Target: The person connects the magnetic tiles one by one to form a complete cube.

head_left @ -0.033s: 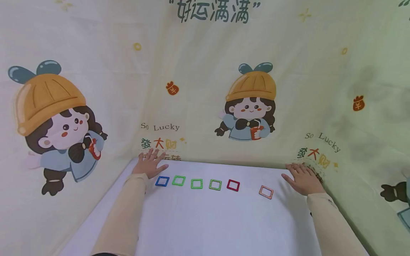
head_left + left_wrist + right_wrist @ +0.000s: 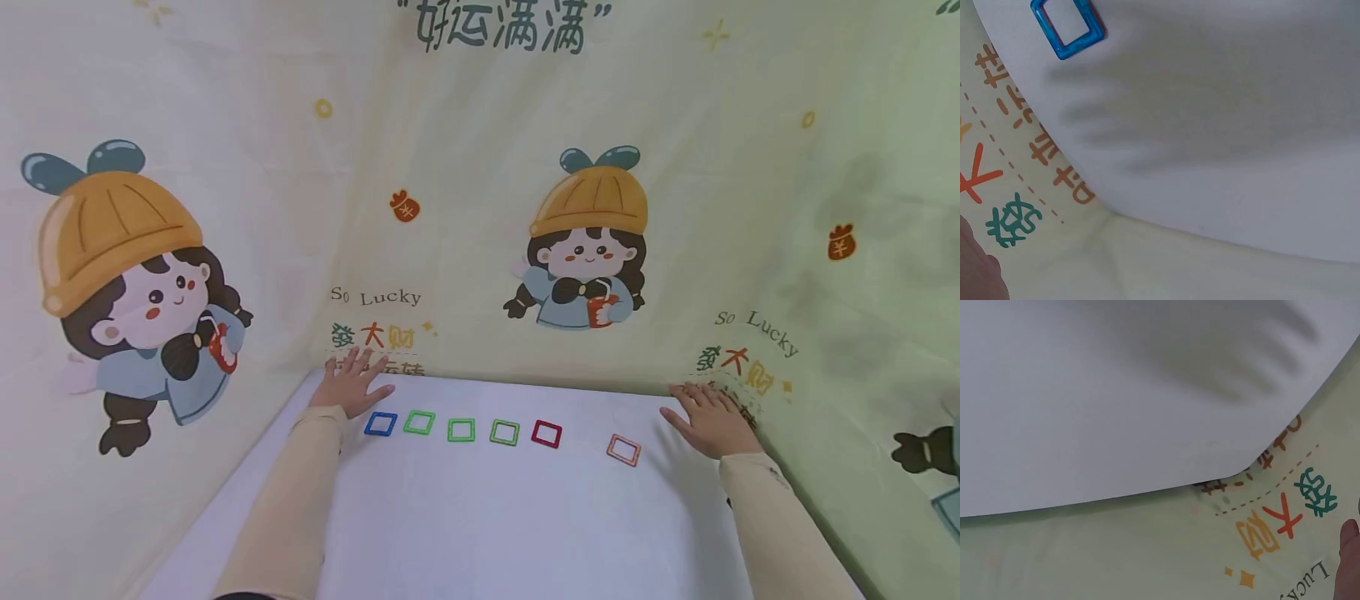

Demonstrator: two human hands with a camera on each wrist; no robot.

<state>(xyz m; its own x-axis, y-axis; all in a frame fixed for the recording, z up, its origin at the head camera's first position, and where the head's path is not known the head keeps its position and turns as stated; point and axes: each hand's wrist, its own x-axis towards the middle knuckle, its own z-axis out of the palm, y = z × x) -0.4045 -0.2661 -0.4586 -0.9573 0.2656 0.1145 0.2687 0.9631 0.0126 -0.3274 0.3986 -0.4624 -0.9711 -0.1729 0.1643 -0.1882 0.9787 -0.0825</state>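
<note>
A row of small square-shaped outline frames lies across the far part of the white table. From left to right come a blue frame point(image 2: 381, 424), three green frames point(image 2: 461, 430), a red frame point(image 2: 547, 433) and, set apart, an orange frame point(image 2: 624, 450). My left hand point(image 2: 350, 385), fingers spread, is just left of the blue frame and holds nothing. At the far right corner, my right hand point(image 2: 708, 419) has its fingers stretched out, nothing in it; the orange frame is nearest. Both hands cast shadows on the tabletop in the wrist views.
The white table point(image 2: 525, 525) ends at a back edge against a cream curtain point(image 2: 465, 250) printed with cartoon figures and lettering. More curtain hangs along the left and right sides. Beige sleeves point(image 2: 281, 500) cover both forearms.
</note>
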